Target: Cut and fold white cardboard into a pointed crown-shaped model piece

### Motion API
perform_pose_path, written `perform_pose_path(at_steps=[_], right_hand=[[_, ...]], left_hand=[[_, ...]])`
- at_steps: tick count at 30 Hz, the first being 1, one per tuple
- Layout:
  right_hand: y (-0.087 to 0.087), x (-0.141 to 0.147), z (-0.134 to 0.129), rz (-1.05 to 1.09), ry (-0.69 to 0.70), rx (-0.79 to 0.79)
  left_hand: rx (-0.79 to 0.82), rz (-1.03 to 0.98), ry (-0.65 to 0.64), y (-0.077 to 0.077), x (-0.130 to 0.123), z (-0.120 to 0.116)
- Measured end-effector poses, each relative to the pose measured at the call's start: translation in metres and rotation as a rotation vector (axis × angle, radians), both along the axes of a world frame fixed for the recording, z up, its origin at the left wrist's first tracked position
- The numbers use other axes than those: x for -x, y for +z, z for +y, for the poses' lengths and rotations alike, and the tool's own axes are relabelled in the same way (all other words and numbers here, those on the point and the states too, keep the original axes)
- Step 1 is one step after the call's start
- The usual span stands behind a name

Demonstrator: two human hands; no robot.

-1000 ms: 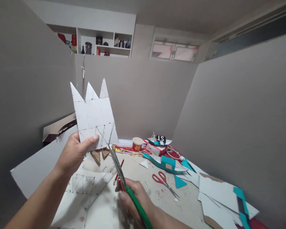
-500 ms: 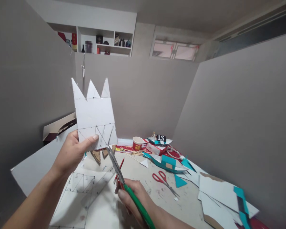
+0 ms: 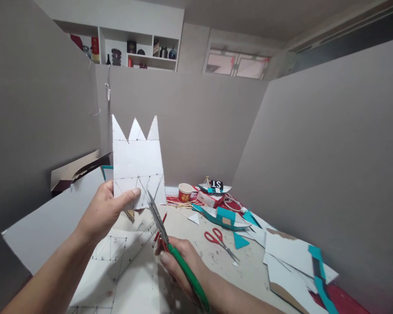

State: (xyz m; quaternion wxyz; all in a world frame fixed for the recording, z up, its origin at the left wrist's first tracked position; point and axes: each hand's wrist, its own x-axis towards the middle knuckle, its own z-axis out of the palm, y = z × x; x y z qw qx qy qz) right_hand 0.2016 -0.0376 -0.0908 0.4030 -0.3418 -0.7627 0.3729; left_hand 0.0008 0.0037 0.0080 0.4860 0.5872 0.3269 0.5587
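A white card piece (image 3: pixel 137 157) with three pointed peaks on top and pencilled triangles along its lower part is upright in my left hand (image 3: pixel 101 211), thumb on its front face. My right hand (image 3: pixel 183 266) is closed round green-handled scissors (image 3: pixel 178 258), whose blades point up at the card's lower edge, the tip overlapping the drawn lines. A red pencil (image 3: pixel 160 226) shows beside the blades, close to the fingers of my right hand. Below lies a white sheet (image 3: pixel 108 283) with drawn triangles.
Red-handled scissors (image 3: pixel 221 244) lie on the table, near a teal triangle (image 3: pixel 240 240) and a teal and white boat model (image 3: pixel 225 219). Behind are a paper cup (image 3: pixel 185 192) and a second small boat (image 3: pixel 215 187). Card sheets (image 3: pixel 291 257) lie at right, a large white board (image 3: pixel 55 218) at left.
The card has moved right and slightly down in view, and the scissor tip now overlaps its lower part instead of its bottom edge. The background has shifted a little left and up.
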Motion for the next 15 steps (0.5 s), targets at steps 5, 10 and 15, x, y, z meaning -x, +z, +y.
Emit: perform_pose_path(at_steps=[5,10,15], right_hand=[[0.002,-0.003,0.002,-0.04,-0.008,-0.028],[-0.004,-0.005,0.004,-0.063,-0.045,-0.02],[-0.008,-0.005,0.005,-0.043,-0.055,-0.013]], left_hand=[[-0.006,-0.013,0.001,-0.003,0.001,0.002],[0.015,-0.022,0.011,-0.002,0.001,0.001],[-0.003,0.005,-0.001,-0.001,-0.001,0.002]])
